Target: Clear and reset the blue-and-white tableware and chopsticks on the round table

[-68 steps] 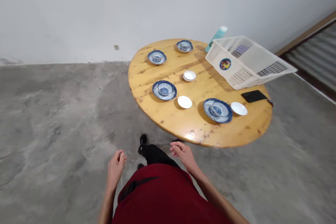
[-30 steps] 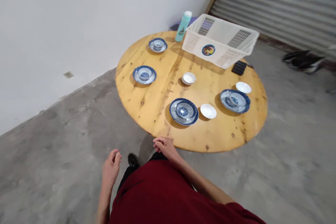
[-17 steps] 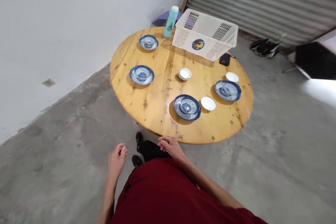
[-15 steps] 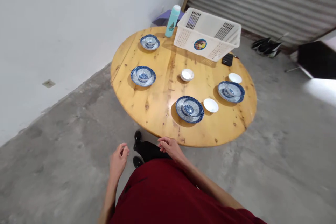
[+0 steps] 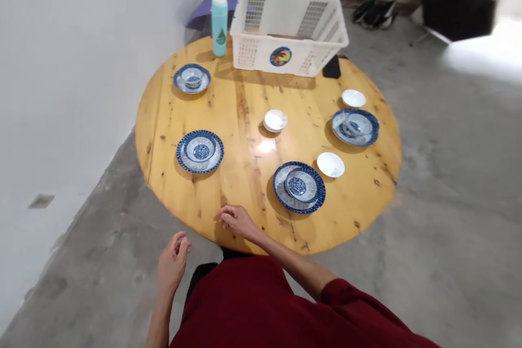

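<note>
A round wooden table (image 5: 244, 98) carries several blue-patterned plates, each with a small bowl on it. The nearest plate (image 5: 299, 187) lies just right of my right hand (image 5: 236, 221), which hovers over the table's near edge with fingers curled and nothing visible in them. My left hand (image 5: 173, 263) hangs lower, off the table over the floor, fingers loosely curled with thumb touching them; I see nothing held. Another plate (image 5: 199, 150) sits at the left, one (image 5: 191, 78) at the far left, one (image 5: 355, 126) at the right.
Three small white saucers (image 5: 330, 164) (image 5: 275, 120) (image 5: 353, 98) lie between the plates. A white plastic basket (image 5: 287, 32), a teal bottle (image 5: 219, 25) and a black phone (image 5: 331, 67) stand at the far side. A white wall runs along the left; grey concrete floor surrounds the table.
The view has swung round the table and closer. My right hand now reaches over the table's near edge; my left hand stays curled at my side.
</note>
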The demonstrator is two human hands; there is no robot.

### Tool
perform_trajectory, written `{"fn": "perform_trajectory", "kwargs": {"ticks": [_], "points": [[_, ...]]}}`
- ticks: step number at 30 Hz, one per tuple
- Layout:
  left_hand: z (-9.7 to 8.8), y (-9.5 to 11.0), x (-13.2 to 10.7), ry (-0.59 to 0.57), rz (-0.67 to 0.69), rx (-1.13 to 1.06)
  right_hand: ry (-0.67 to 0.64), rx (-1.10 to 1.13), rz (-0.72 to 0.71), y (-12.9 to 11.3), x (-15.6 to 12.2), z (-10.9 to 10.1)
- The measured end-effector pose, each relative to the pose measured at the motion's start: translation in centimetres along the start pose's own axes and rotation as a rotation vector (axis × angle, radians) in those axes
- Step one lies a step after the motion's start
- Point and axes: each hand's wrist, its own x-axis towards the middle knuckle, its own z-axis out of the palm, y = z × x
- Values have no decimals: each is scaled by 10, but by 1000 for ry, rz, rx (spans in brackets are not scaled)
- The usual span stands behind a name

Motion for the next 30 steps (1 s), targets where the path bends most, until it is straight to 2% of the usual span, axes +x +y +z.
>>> {"fn": "perform_trajectory", "kwargs": {"ticks": [2, 5, 8, 10, 13, 16, 20, 23, 26, 28, 30], "points": [[4, 23, 25, -87, 46, 18, 85, 25, -13, -8, 14, -14], [16, 52, 50, -222, 142, 73, 208, 86, 3, -14, 20, -31], [22, 66, 70, -334, 180, 102, 327, 133, 39, -12, 16, -36], [20, 69, 85, -394, 200, 115, 395, 166, 56, -8, 12, -31], [5, 73, 111, -480, 246, 142, 480, 234, 80, -4, 11, -8], [-22, 80, 143, -570, 311, 194, 562, 309, 97, -8, 19, 27], [-61, 91, 186, -690, 426, 296, 677, 403, 94, -26, 37, 74], [-81, 96, 210, -754, 480, 366, 725, 425, 64, -40, 46, 94], [-86, 100, 221, -837, 524, 368, 795, 371, 28, -54, 49, 88], [-81, 102, 223, -885, 550, 354, 852, 321, 11, -62, 51, 69], [-74, 105, 221, -901, 568, 353, 900, 282, 7, -69, 57, 40]]}}
